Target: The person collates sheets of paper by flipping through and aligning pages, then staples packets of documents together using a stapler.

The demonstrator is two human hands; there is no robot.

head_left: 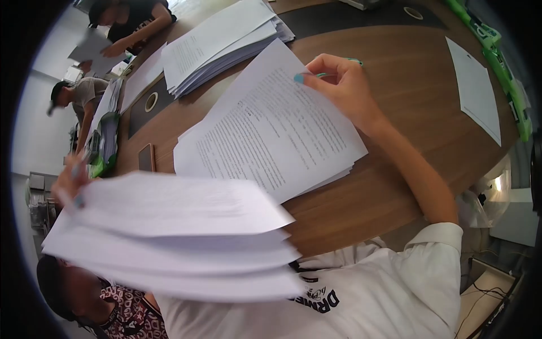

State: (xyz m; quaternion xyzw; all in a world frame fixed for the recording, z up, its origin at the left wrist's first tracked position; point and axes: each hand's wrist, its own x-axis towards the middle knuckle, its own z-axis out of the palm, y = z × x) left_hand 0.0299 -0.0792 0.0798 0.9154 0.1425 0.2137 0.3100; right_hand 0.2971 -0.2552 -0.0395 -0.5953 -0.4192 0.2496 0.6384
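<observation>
My left hand (pixel 72 183), blurred by motion, grips several sheets of paper (pixel 169 209) by their left edge. The sheets fan apart in the air in front of my white shirt. On the table lies a pile of printed pages (pixel 265 135), text side up. At its upper right edge, my right hand (pixel 344 90) pinches the top sheet between thumb and fingers. A thin green thing (pixel 355 61) shows behind those fingers; I cannot make out what it is.
A thick stack of papers (pixel 220 45) stands farther back on the wooden table (pixel 406 85). A phone (pixel 147 157) lies to the left, a single sheet (pixel 473 90) to the right. Green-edged holders (pixel 499 62) line the right side. Other people sit or stand on the left.
</observation>
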